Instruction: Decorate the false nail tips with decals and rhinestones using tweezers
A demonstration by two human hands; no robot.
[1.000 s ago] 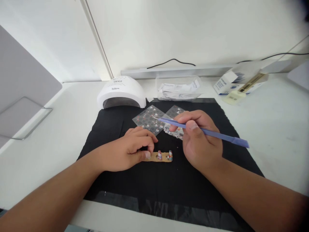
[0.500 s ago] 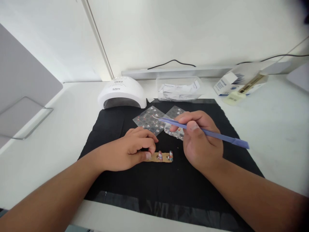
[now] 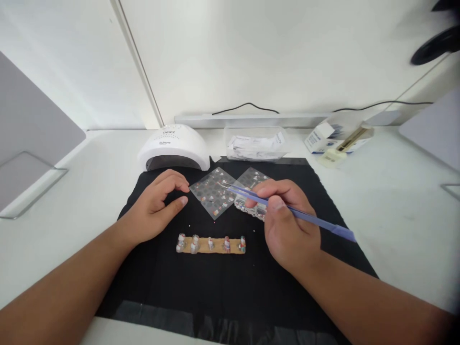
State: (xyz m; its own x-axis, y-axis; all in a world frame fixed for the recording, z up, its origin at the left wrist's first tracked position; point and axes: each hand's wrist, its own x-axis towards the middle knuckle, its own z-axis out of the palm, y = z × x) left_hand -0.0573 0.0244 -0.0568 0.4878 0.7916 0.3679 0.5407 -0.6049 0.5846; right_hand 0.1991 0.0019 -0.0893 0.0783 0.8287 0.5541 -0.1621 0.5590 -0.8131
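Observation:
Purple tweezers are held in my right hand, their fine metal tips over a clear sticker sheet with small red and white designs. My left hand holds nothing; its fingers are apart and curved beside that sheet's left corner. In front of both hands lies a tan strip bearing several decorated false nails. Beneath my right fingers a second sticker sheet and a clear case of small gems are partly hidden.
A white nail lamp stands behind the black mat. Behind it to the right are a clear tray of packets, an open white box and a pale yellow bottle. Tiny beads dot the mat.
My left hand has let go of the tan strip and moved up and left, baring the whole strip. My right hand keeps the tweezers over the sticker sheet. The camera view has shifted.

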